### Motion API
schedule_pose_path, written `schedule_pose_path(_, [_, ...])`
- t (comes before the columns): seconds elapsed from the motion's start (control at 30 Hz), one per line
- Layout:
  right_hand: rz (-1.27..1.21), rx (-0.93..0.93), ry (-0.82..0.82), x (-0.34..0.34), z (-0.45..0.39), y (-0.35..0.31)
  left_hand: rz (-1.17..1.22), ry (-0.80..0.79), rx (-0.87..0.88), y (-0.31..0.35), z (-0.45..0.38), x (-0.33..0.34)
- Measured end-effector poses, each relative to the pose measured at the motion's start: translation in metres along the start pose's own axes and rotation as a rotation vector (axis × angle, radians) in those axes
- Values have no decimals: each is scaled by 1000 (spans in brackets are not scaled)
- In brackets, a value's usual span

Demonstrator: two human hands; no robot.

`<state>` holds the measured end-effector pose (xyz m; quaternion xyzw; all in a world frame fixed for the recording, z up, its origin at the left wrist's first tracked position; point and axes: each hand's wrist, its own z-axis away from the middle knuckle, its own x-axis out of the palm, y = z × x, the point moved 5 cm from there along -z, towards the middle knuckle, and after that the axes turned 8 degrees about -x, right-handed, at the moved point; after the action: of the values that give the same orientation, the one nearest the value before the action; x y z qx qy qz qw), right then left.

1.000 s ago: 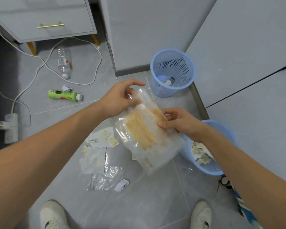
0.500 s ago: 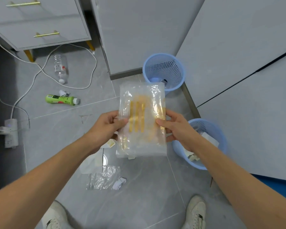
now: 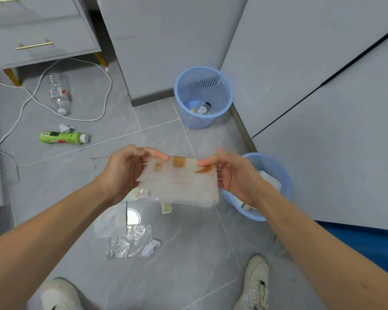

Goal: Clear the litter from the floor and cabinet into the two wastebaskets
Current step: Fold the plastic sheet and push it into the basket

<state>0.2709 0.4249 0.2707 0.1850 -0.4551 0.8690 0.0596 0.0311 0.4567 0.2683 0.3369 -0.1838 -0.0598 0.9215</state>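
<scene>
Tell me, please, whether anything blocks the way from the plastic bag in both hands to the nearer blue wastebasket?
Nothing visible does: the plastic bag hangs just beside the nearer wastebasket, whose open top faces up.

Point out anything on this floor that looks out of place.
Litter lies scattered on the tiles: a clear bottle and a green bottle on their sides, a crumpled clear wrapper and a wad of white paper. A white cord loops loosely around the clear bottle.
</scene>
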Motion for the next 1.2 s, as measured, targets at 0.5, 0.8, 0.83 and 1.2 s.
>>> schedule_pose_path(0.5, [755,-177,598,-223,59,67,-780,100,198,-101,-151,193])
schedule_pose_path(0.8, [1419,-86,483,-308,11,141,-1354,174,236,-177,-260,254])
schedule_pose_path(0.83, [1537,-61,453,-308,6,147,-1463,205,252,-178,-263,258])
schedule_pose_path(1.2, [1664,119,277,-320,-32,175,-1997,139,313,-201,-285,273])
